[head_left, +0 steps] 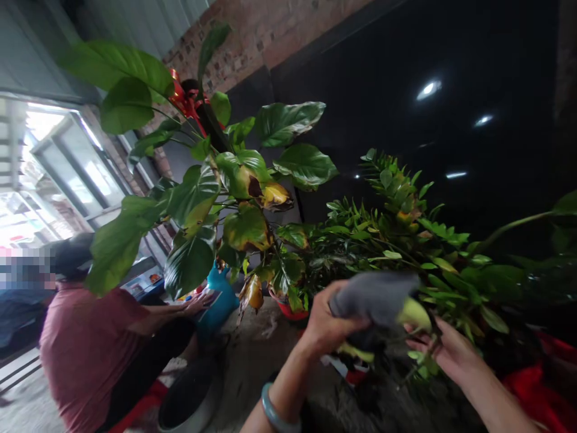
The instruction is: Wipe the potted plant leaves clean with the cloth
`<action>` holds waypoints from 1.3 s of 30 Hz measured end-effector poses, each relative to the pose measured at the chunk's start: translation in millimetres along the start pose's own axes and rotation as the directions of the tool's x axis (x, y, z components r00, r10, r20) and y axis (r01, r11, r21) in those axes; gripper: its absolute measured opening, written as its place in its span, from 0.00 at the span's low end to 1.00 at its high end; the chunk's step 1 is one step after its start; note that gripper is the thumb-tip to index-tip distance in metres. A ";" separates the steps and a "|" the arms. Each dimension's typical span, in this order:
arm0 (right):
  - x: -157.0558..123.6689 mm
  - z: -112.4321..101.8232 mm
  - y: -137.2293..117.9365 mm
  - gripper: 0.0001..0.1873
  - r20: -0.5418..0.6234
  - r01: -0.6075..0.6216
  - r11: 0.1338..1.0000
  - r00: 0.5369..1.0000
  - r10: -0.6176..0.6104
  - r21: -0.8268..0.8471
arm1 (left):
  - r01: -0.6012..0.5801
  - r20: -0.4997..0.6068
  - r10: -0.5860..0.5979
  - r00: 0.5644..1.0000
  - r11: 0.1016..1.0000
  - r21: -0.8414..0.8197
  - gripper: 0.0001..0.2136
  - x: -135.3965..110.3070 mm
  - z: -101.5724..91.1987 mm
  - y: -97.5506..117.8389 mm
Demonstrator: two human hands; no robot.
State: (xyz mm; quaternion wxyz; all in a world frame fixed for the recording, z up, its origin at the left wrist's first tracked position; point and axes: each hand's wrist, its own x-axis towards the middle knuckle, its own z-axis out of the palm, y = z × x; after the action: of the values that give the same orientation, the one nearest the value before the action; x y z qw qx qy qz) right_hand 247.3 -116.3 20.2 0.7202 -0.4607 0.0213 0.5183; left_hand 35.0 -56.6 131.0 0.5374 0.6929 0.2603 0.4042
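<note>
My left hand (325, 325) is closed around a grey cloth (374, 296) and presses it onto a yellow-green leaf (415, 313) of a bushy plant with many small leaflets (406, 240). A pale bangle (270, 412) sits on that wrist. My right hand (444, 352) is under the same stem with its palm up and its fingers curled round it, supporting the leaf from below. The cloth and hands are slightly blurred.
A tall plant with big leaves (202, 192), some yellow and brown, stands to the left in a red pot (293, 310). A person in a red shirt (85, 355) sits at the lower left. A round dark pot (189, 400) stands on the floor. A dark glossy wall (428, 108) is behind.
</note>
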 end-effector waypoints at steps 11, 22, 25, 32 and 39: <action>-14.1 14.9 -2.8 0.09 -0.082 -0.014 0.999 0.996 0.018 0.047 | 0.165 0.127 -0.212 0.969 0.937 0.309 0.24 -12.8 4.2 -46.0; -10.5 9.7 -0.3 0.09 -0.039 0.020 1.000 0.999 -0.020 -0.011 | 0.124 -0.045 -0.115 0.992 0.936 0.330 0.19 10.9 12.9 -37.6; -8.5 9.0 1.2 0.10 -0.057 0.012 1.000 0.998 -0.012 -0.003 | 0.283 0.154 -0.383 0.911 0.851 0.443 0.20 -14.3 2.8 -52.6; -6.4 11.3 -0.8 0.12 -0.031 0.028 0.999 0.999 -0.027 0.019 | -0.110 -0.174 0.134 0.976 0.984 0.140 0.24 28.4 -17.7 9.0; 8.2 4.3 4.4 0.11 -0.029 0.030 0.999 0.999 -0.031 -0.038 | 0.095 0.051 -0.149 0.988 0.821 0.563 0.19 -10.4 -17.7 -41.6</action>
State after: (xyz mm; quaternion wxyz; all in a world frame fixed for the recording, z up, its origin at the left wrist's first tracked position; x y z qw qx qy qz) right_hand 245.8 -107.3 15.7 0.7187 -0.4822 0.0151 0.5006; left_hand 17.7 -43.6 90.0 0.3476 0.8195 0.3856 0.2427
